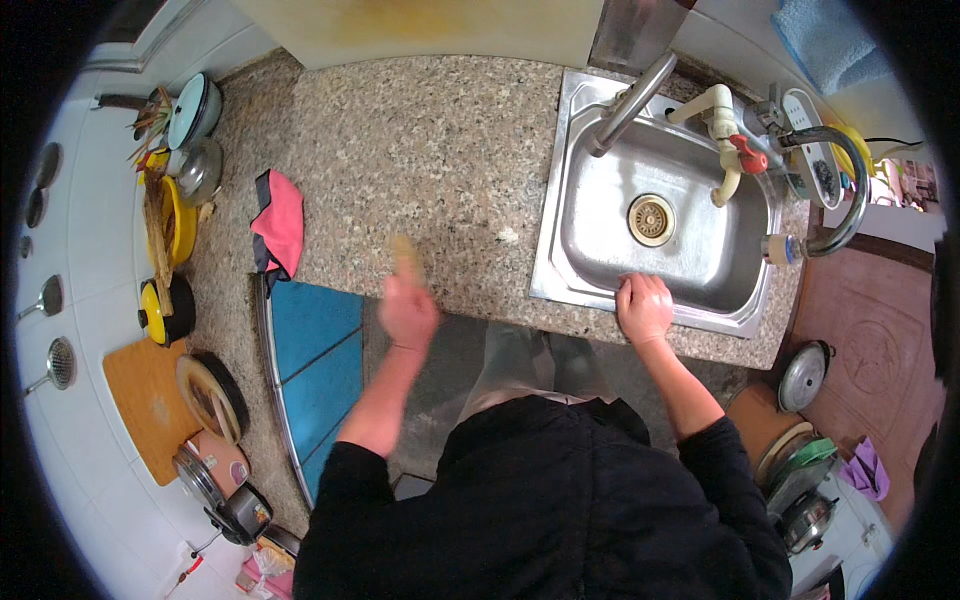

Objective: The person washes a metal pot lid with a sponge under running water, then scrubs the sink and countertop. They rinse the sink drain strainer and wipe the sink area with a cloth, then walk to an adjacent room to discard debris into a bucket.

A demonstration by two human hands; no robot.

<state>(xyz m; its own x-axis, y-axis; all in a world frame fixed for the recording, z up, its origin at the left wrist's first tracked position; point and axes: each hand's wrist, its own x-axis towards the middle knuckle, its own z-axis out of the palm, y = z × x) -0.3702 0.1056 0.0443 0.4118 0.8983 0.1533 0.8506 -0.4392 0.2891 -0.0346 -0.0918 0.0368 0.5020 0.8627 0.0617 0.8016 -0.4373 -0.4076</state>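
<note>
My left hand (408,311) is over the front edge of the speckled stone countertop (427,150), left of the sink. It is blurred. A yellowish streak (406,253) extends from its fingers; whether that is a finger or a held thing cannot be made out. My right hand (645,306) lies on the front rim of the stainless steel sink (551,247), its fingers curled together over the inner edge. A brass-coloured drain strainer (651,220) sits in the basin floor. On the counter's left side lies a folded pink and dark grey cloth (280,221).
A metal spout (634,105) reaches over the basin. At right are a pipe with a red valve handle (748,154) and a curved faucet (855,210). Along the left wall stand a blue bowl (191,112), a yellow basket (182,221), and a cutting board (150,405). Blue cabinet doors (315,330) face inward.
</note>
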